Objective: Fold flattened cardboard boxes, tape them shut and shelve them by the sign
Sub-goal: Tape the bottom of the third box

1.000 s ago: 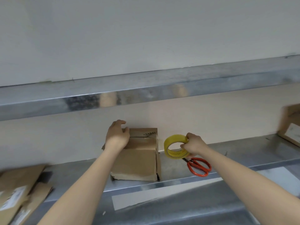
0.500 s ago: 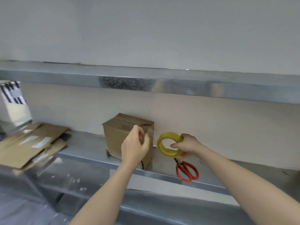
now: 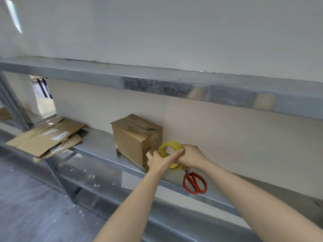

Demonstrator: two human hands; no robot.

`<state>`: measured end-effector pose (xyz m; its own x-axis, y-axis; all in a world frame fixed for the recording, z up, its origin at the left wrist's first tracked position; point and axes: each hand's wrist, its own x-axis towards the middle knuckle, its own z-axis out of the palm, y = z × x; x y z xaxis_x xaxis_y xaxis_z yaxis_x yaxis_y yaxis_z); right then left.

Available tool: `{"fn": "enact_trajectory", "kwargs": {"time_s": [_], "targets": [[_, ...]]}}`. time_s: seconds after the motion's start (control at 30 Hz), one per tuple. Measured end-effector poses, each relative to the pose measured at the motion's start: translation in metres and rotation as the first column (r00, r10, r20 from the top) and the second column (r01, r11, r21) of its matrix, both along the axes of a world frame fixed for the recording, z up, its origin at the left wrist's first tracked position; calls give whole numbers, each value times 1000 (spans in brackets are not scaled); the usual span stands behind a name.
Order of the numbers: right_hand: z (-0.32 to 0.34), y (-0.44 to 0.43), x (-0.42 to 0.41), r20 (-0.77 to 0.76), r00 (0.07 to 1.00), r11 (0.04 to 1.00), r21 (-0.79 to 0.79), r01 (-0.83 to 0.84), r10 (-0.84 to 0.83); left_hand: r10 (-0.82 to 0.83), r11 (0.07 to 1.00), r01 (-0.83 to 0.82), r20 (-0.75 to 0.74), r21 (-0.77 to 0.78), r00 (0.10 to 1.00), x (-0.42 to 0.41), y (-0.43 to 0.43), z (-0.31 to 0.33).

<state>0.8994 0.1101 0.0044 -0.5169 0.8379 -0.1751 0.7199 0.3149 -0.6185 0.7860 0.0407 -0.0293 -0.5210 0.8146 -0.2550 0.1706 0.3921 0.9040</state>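
A folded brown cardboard box (image 3: 130,142) stands on the metal shelf (image 3: 97,145), with clear tape along its top seam and down its right side. My right hand (image 3: 191,157) grips a yellow tape roll (image 3: 167,148) just right of the box. My left hand (image 3: 160,159) rests against the box's lower right corner, its index finger stretched across the front of the roll. A strip of tape runs from the box's side to the roll. A pile of flattened cardboard boxes (image 3: 47,137) lies at the left end of the shelf.
Red-handled scissors (image 3: 194,182) lie on the shelf below my right wrist. An upper shelf rail (image 3: 157,82) runs overhead. A lower shelf (image 3: 104,187) and a grey floor (image 3: 26,206) lie underneath. A shelf upright (image 3: 12,103) stands at the far left.
My left hand dropped from the box's top seam to its lower right corner beside the roll. The view swung left, bringing the flattened boxes further in.
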Motion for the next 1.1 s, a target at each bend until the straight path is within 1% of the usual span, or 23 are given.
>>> {"fn": "enact_trajectory", "kwargs": {"time_s": [0.07,0.17,0.23,0.3,0.43,0.47,0.53,0.73,0.87,1.0,1.1], "targets": [[-1,-2,0,9,999,999,34,-38,38,-7,1000,7,19,0,1000,-2,2,1],[-1,-2,1,39,997,995,72,-67,64,1,997,-4,33,78,999,-3,2,-1],[-3,0,1,72,993,992,86,-96,90,27,994,-31,40,102,999,-1,5,-3],[-5,3,2,112,986,987,90,-134,123,50,997,-52,23,57,998,-2,7,-9],[-17,8,3,158,972,981,57,-188,177,90,994,-97,-110,-59,990,-6,2,-16],[-20,9,2,164,968,977,64,-202,189,99,992,-107,-123,-63,988,-6,2,-16],[-22,9,0,156,965,971,83,-223,208,100,994,-103,-113,-25,989,-5,2,-15],[-7,14,4,84,979,973,125,-194,185,39,999,-39,-58,12,998,-6,7,4],[4,14,1,88,978,963,180,-200,186,74,997,-74,-105,13,992,-12,8,11],[19,13,-1,108,982,953,244,-178,156,92,995,-83,-170,59,981,-16,11,20],[40,14,-6,79,991,942,310,-125,106,103,991,-88,-148,104,984,-15,15,41]]}}
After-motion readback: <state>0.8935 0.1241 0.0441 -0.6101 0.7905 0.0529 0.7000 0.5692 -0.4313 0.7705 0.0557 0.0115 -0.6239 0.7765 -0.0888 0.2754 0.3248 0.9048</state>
